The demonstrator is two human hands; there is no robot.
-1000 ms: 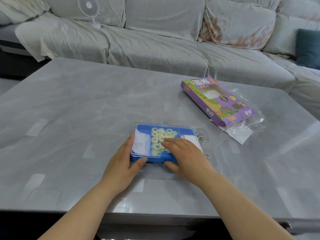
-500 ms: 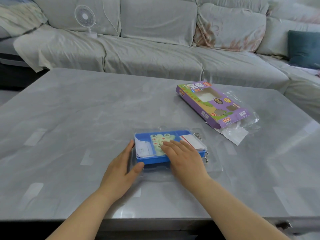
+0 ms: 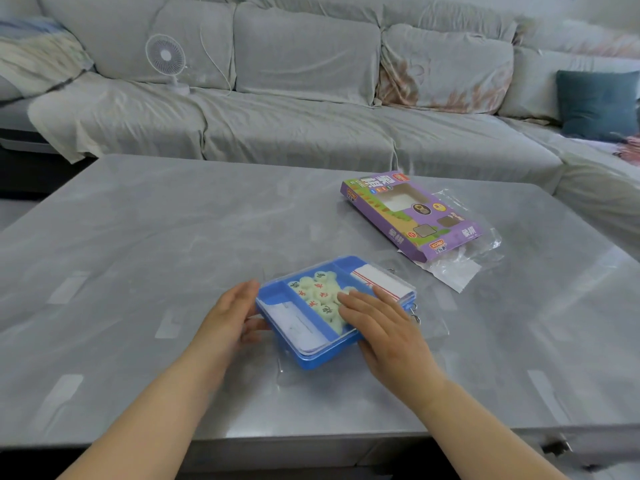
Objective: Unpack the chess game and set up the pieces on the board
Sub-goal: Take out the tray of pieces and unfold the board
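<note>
Grey marble-look tabletop [image 3: 156, 230] fills the near view. Close to its front edge lies a shallow blue plastic case [image 3: 322, 356] with a clear lid, holding round pale-green chess pieces [image 3: 317, 292] in its middle compartment. The left hand [image 3: 228, 313] presses straight fingers against the case's left side. The right hand [image 3: 384, 323] lies flat on the lid. Farther right, a purple cardboard game box [image 3: 408, 216] rests on a clear plastic wrapper [image 3: 453, 271]. Beyond stands a grey covered sofa [image 3: 294, 133] with a small white fan [image 3: 165, 57] and a teal cushion [image 3: 597, 102].
</note>
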